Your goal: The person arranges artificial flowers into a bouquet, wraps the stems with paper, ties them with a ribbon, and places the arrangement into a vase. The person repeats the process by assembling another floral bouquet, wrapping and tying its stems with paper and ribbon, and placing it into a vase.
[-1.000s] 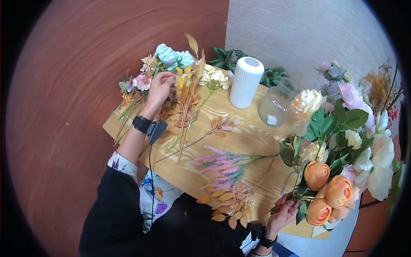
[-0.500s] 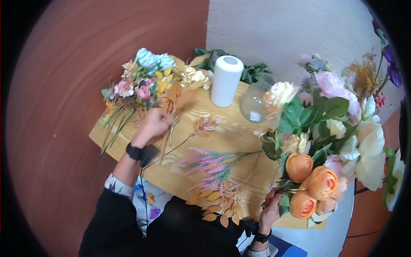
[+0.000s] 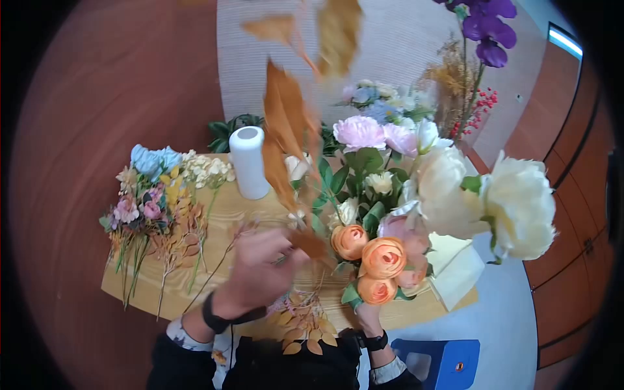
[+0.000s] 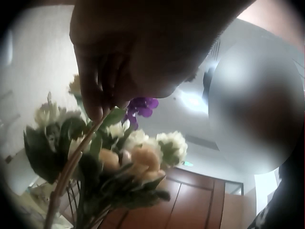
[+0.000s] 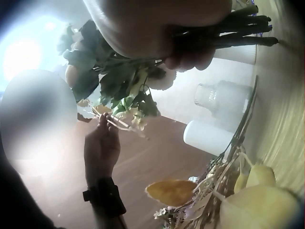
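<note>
In the head view my left hand point(image 3: 261, 268), blurred, is raised over the front of the table just left of the bouquet. It pinches a branch of brown leaves point(image 3: 283, 117) that rises upright above it. The left wrist view shows the branch's stem point(image 4: 71, 162) slanting down from the fingertips. My right hand point(image 3: 369, 317) grips a bouquet of artificial flowers from below, with orange ranunculus point(image 3: 383, 257) at its front and pink and cream blooms behind. The bouquet's cut stems point(image 5: 250, 40) stick out past the right fist in the right wrist view.
Loose flower stems, with a light blue bloom point(image 3: 155, 161), lie on the table's left side. A white ribbed vase point(image 3: 249, 162) stands behind, and a glass vase point(image 5: 224, 100) shows near it. Yellow-leaf sprigs point(image 3: 302, 328) lie at the front edge. A blue box point(image 3: 455, 364) stands front right.
My left hand has carried the brown-leaf branch from the left pile rightward and up beside the bouquet. The head view has turned right. My right hand keeps its grip on the bouquet.
</note>
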`<act>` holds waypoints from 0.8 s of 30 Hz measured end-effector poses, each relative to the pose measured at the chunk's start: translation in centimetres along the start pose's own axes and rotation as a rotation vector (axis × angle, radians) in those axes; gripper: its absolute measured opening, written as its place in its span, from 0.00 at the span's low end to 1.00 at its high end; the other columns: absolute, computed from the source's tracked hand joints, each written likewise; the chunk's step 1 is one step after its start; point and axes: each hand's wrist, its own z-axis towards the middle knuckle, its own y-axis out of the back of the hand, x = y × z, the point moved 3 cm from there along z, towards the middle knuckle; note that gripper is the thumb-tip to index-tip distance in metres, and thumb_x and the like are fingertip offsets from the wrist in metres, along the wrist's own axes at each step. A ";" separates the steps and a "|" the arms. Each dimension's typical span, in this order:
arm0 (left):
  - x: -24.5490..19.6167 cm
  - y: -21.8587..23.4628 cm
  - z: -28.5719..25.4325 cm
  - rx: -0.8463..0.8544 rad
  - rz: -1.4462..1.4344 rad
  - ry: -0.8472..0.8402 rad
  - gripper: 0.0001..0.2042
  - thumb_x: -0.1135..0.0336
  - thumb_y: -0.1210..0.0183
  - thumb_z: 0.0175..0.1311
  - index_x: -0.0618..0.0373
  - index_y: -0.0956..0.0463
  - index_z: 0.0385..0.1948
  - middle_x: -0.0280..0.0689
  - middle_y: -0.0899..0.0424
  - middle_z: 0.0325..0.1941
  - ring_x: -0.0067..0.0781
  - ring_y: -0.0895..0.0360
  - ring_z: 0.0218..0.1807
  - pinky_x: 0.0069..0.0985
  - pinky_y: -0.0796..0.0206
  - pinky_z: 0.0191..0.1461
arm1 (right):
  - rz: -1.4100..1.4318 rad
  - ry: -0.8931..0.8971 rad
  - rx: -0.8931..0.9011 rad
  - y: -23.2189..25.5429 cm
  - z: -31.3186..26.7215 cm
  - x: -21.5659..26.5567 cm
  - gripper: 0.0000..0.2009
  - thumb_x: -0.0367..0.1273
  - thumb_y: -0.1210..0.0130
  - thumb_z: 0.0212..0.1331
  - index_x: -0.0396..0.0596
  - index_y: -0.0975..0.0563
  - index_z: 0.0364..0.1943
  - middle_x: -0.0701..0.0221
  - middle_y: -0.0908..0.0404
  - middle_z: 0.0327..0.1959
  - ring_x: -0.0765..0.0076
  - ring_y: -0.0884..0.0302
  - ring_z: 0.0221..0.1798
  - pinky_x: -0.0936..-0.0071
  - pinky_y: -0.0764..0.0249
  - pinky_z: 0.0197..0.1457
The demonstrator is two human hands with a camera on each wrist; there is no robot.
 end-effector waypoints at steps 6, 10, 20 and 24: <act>0.1 -7.1 -1.8 0.091 -0.079 -0.109 0.08 0.77 0.40 0.46 0.65 0.24 0.30 0.43 0.21 0.26 0.35 0.23 0.25 0.24 0.32 0.29 | -0.066 0.042 -0.076 0.9 0.2 -0.8 0.12 0.22 0.49 0.54 0.41 0.28 0.44 0.71 0.25 0.42 0.76 0.28 0.43 0.77 0.30 0.46; 1.5 -10.8 -3.7 0.214 -0.045 -0.074 0.11 0.76 0.43 0.46 0.63 0.22 0.34 0.43 0.23 0.23 0.38 0.25 0.23 0.26 0.32 0.28 | -0.027 -0.059 -0.132 1.1 1.4 1.1 0.15 0.22 0.47 0.52 0.41 0.30 0.46 0.70 0.25 0.43 0.74 0.28 0.45 0.77 0.30 0.47; 1.4 -11.0 -1.8 0.077 -0.072 -0.056 0.02 0.75 0.42 0.49 0.62 0.25 0.22 0.42 0.25 0.21 0.43 0.26 0.23 0.31 0.35 0.25 | 0.178 -0.107 -0.218 0.3 3.5 1.6 0.20 0.13 0.59 0.46 0.38 0.31 0.46 0.68 0.26 0.43 0.70 0.28 0.47 0.75 0.32 0.50; 1.3 -11.3 -1.7 0.076 -0.036 -0.078 0.03 0.73 0.42 0.50 0.61 0.24 0.22 0.41 0.24 0.21 0.42 0.25 0.23 0.31 0.34 0.26 | 0.151 -0.063 -0.212 0.9 3.7 1.2 0.18 0.14 0.56 0.47 0.37 0.30 0.45 0.68 0.26 0.43 0.70 0.28 0.47 0.76 0.33 0.50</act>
